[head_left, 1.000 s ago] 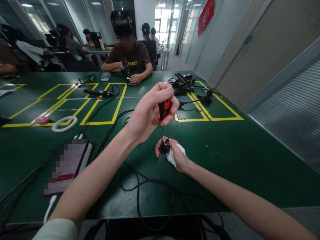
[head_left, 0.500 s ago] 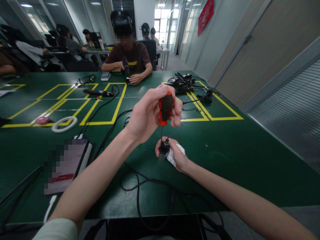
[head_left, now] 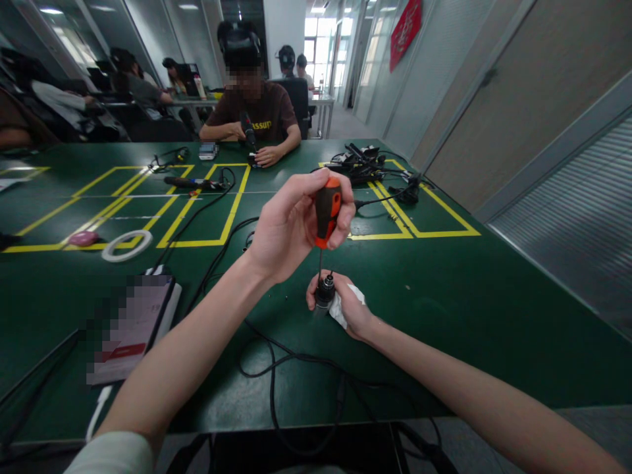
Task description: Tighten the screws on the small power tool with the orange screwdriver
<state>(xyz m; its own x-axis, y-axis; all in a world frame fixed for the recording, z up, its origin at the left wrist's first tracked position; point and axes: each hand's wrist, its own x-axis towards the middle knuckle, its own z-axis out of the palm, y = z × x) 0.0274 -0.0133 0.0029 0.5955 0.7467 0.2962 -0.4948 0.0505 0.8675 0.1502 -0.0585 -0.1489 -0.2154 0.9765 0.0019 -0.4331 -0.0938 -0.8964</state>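
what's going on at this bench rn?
The left hand holds an orange-and-black screwdriver, shaft pointing down at a black cylindrical part. The right hand holds that part upright, with a crumpled white tissue in the same hand. Whether the tip is seated is too small to tell. Across the green table, a co-worker holds a dark tool.

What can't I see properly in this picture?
All in the head view:
Tip of the screwdriver: too small and dark to tell apart from the black part.
Some of the black part's side: hidden by the right hand.
The white wad: partly covered by the right hand, so its full shape is hidden.
The phone: partly blurred into blocks.
The sleeve: cut off by the bottom edge.
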